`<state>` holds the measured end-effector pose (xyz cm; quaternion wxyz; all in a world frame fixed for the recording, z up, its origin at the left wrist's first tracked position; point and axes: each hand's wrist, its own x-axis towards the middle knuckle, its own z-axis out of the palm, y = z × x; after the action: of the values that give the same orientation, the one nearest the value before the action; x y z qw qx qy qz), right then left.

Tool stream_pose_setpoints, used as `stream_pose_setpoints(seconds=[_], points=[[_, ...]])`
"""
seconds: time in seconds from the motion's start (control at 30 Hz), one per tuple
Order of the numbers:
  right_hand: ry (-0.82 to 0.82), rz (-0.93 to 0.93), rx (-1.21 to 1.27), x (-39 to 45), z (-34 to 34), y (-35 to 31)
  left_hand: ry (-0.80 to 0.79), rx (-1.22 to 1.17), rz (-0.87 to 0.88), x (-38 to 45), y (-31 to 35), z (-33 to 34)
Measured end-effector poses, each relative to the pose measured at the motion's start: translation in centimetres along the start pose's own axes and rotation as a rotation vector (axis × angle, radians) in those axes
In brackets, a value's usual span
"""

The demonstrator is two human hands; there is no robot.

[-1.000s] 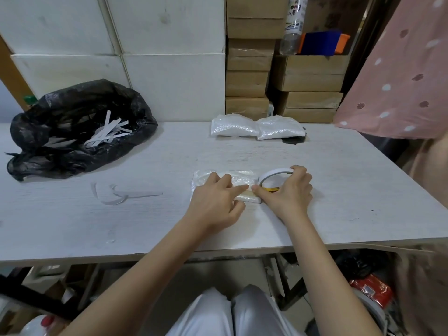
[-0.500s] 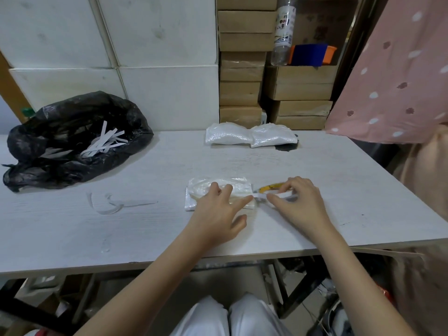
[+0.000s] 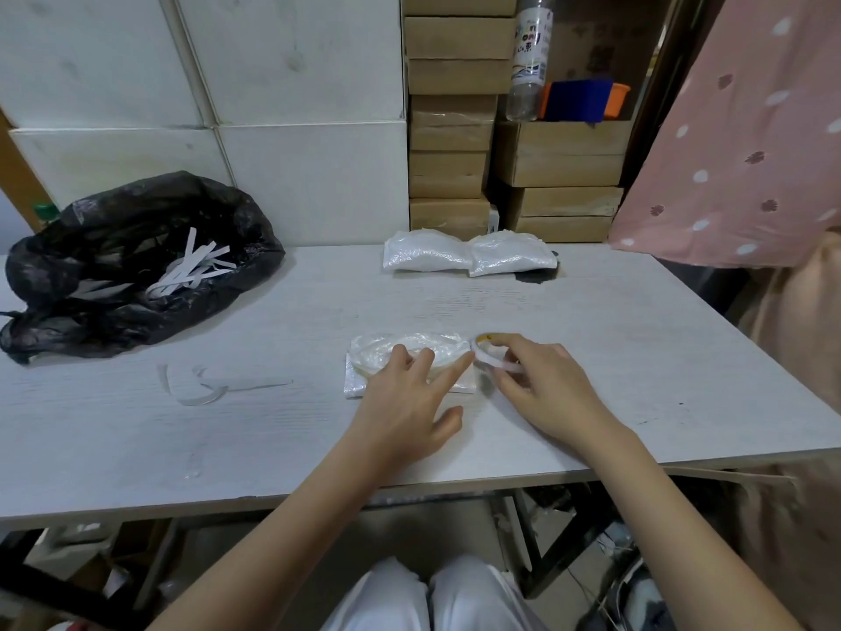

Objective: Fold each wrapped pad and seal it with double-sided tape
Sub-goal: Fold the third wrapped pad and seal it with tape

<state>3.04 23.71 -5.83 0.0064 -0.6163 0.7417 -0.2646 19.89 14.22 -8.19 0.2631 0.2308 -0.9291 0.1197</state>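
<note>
White worktable [image 3: 591, 321], mid-seal: left hand [image 3: 400, 403] presses flat, fingers spread, on the wrapped pad [image 3: 405, 352] at centre — right hand [image 3: 537, 384] pinches the tape roll [image 3: 489, 348] beside it. Any slackening risks the fold springing open.

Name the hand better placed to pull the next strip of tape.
Right. The right hand already rests on the tape roll beside the wrapped pad, while the left hand presses that pad flat.
</note>
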Motion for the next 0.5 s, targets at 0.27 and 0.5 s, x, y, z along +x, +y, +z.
stream_pose_setpoints(seconds=[0.27, 0.5], points=[[-0.07, 0.144, 0.28, 2.2, 1.3, -0.5, -0.001, -0.002, -0.044, 0.0, -0.1, 0.1], [-0.13, 0.194, 0.236, 2.1, 1.4, 0.0, -0.013, 0.013, 0.037, 0.4, -0.1, 0.4]])
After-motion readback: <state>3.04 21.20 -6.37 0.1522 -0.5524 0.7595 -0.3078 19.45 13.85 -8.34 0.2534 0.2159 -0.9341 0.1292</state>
